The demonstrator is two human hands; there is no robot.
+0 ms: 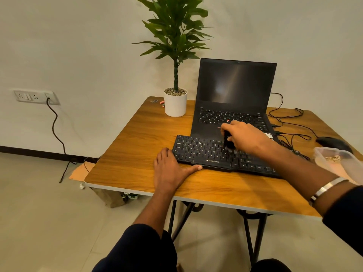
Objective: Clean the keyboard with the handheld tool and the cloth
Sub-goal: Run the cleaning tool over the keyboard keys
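Observation:
A black keyboard [204, 152] lies on the wooden table [137, 146] in front of an open laptop. My right hand [243, 136] grips a small black handheld tool [228, 141] upright, its lower end down on the keys near the keyboard's middle. My left hand [170, 169] rests flat on the table at the keyboard's front left corner, its fingers against the left edge and its thumb stretched along the front edge. I see no cloth in this view.
A black laptop [235, 95] stands open behind the keyboard. A potted plant in a white pot [175, 104] is at the back left. Cables and a black mouse [334, 143] lie at the right, with a clear plastic container [341, 161] near the right edge.

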